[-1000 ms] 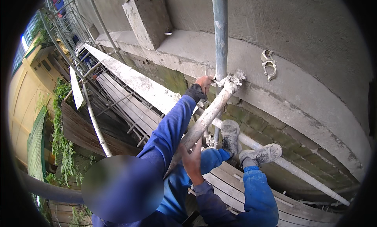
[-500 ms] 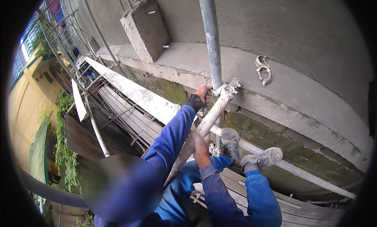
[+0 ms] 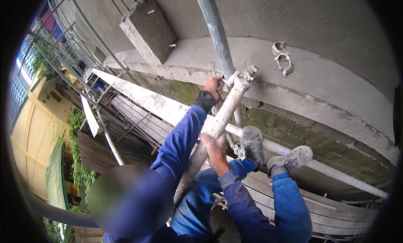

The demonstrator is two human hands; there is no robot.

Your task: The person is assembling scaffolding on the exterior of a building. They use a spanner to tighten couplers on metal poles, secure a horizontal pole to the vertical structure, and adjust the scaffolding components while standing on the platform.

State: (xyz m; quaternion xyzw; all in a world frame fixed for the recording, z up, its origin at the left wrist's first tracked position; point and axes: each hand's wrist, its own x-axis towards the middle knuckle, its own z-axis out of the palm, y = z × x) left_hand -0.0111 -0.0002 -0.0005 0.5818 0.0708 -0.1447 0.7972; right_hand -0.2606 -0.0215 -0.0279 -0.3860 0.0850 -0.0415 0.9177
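My left hand point(image 3: 214, 87), with a dark band at its wrist, is closed around a slim metal spanner point(image 3: 213, 68); its ring end sticks up above the fist. This hand is beside the clamp point(image 3: 228, 81) where an upright grey scaffold pipe point(image 3: 216, 33) meets a mortar-crusted pipe point(image 3: 224, 115). The crusted pipe slants from a lumpy end near the ledge down toward my body. Lower down, my right hand point(image 3: 216, 154) wraps round that same pipe. My fingers partly hide the clamp's bolt.
Two joined scaffold couplers point(image 3: 282, 59) lie on the concrete ledge point(image 3: 323, 87). A horizontal pipe point(image 3: 336, 173) runs below it, with my shoes point(image 3: 291, 159) at it. Plank walkways point(image 3: 138, 117) and a whitish board point(image 3: 142, 96) stretch left; a concrete block point(image 3: 149, 33) juts from the wall.
The view has shifted slightly. My left hand has turned at the clamp, and the spanner's ring end now shows above it. My right hand keeps hold of the crusted pipe.
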